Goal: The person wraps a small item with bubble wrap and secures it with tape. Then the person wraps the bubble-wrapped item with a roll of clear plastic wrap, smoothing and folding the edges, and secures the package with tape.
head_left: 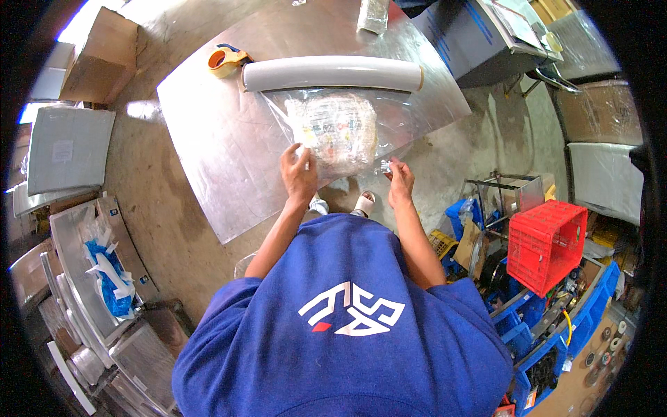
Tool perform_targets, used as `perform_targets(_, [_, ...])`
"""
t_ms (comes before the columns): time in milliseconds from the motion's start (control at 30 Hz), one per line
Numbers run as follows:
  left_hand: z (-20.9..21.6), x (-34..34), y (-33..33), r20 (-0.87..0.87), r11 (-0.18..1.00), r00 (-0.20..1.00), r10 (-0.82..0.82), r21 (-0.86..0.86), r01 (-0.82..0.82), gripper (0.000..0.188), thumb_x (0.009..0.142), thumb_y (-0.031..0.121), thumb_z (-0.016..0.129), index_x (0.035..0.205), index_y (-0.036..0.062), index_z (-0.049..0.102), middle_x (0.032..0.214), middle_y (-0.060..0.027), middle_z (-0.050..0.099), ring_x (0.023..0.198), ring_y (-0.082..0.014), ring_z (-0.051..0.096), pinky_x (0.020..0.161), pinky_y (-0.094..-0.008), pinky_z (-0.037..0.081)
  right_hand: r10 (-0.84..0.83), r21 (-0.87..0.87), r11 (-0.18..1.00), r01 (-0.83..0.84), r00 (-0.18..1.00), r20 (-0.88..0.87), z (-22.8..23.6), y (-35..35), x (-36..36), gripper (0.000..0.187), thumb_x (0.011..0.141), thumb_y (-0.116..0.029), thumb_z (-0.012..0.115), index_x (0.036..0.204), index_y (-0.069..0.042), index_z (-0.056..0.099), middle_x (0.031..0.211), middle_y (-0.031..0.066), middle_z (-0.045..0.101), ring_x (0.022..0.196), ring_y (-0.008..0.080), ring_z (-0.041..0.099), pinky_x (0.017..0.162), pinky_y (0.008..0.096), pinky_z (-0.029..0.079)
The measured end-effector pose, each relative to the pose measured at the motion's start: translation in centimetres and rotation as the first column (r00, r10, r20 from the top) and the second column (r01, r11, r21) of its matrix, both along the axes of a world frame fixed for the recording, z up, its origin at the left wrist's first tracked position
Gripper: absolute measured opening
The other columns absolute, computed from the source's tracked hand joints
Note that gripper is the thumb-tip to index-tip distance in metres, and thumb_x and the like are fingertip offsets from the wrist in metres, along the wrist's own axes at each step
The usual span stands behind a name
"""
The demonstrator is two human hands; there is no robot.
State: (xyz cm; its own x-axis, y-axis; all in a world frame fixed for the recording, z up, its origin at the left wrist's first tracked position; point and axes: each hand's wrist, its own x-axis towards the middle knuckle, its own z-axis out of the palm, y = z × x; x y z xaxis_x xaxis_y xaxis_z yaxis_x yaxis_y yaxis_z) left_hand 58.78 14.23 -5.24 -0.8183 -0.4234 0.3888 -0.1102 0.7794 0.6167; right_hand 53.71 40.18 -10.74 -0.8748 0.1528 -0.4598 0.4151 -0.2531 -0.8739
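Film-wrapped bundle is on the metal tabletop, between the long film roll on the far side and the person's two hands on the near side. My read: fairly light, soft and squashy, rounded corners, nothing stiff to lever on. Skin is glossy, so expect it to slip. Contents too blurred under the wrap for me to call fragility. I'd take it low with palms on both sides, not by the loose clear film: thin, likely to stretch or tear.

Left hand: at the bundle's near-left edge, fingers bent; can't tell if they grip film. Right hand: just off the near-right corner, thumb and forefinger pinching a crumpled bit of that film. Forearms angle inward from the sleeves. Tape dispenser lies by the roll's left end.
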Motion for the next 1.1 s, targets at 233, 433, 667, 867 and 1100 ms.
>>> perform_targets(233, [-0.3, 0.5, 1.2, 0.364, 0.908, 0.899, -0.244, -0.24, 0.344, 0.066, 0.085, 0.04, 0.071, 0.136, -0.001, 0.057, 0.146, -0.019, 0.049, 0.146, -0.0428, 0.031, 0.117, -0.0545, 0.027, 0.431, 0.497, 0.846, -0.193, 0.796, -0.425, 3.3, -3.5, -0.9, 0.009, 0.091, -0.004, 0.064, 0.092, 0.002, 0.058, 0.149, 0.0253, 0.05, 0.141, 0.0369, 0.047, 0.113, 0.0401, 0.041])
perform_targets(433, [1.0, 0.9, 0.8, 0.463, 0.886, 0.812, -0.355, -0.113, 0.451, 0.089, 0.078, 0.043, 0.074, 0.148, -0.0032, 0.042, 0.155, -0.0216, 0.039, 0.153, -0.0424, 0.018, 0.123, -0.0547, 0.016, 0.671, 0.738, 0.636, -0.226, 0.634, -0.385, 4.4, -6.2, -0.8, 0.011, 0.088, -0.006, 0.063, 0.093, 0.002, 0.058, 0.149, 0.0315, 0.045, 0.139, 0.0449, 0.045, 0.115, 0.0455, 0.039])
perform_targets(667, [-0.5, 0.4, -3.2, 0.652, 0.648, 0.653, -0.385, -0.313, 0.694, 0.09, 0.077, 0.043, 0.076, 0.152, 0.0063, 0.041, 0.158, -0.0128, 0.035, 0.155, -0.0342, 0.015, 0.123, -0.0588, 0.013, 0.936, 0.942, 0.267, -0.204, 0.286, -0.204, 3.1, -4.4, -1.1, 0.051, 0.083, -0.019, 0.074, 0.128, -0.004, 0.056, 0.156, 0.0259, 0.037, 0.151, 0.0395, 0.028, 0.121, 0.0536, 0.027])
perform_targets(867, [-2.1, -1.8, -6.1, 0.48, 0.534, 0.589, -0.65, -0.264, 0.803, 0.094, 0.073, 0.039, 0.084, 0.148, 0.0014, 0.044, 0.15, -0.0149, 0.043, 0.151, -0.0373, 0.025, 0.125, -0.0521, 0.022, 0.982, 1.0, -0.006, -0.021, 0.191, 0.01, 3.0, -3.8, -1.7, 0.084, 0.082, -0.028, 0.078, 0.155, -0.029, 0.037, 0.156, 0.0186, 0.039, 0.151, 0.0333, 0.03, 0.121, 0.0603, 0.022])
perform_targets(1100, [-1.4, -2.0, -5.9, 0.454, 0.537, 0.588, -0.669, -0.251, 0.805, 0.091, 0.07, 0.032, 0.086, 0.144, -0.0022, 0.046, 0.143, -0.017, 0.048, 0.147, -0.0401, 0.032, 0.124, -0.0508, 0.026, 0.984, 0.995, -0.059, 0.081, 0.17, 0.045, 2.4, -3.7, -1.9, 0.063, 0.095, -0.012, 0.054, 0.153, -0.03, 0.04, 0.154, 0.0172, 0.042, 0.147, 0.0332, 0.036, 0.12, 0.0596, 0.025])
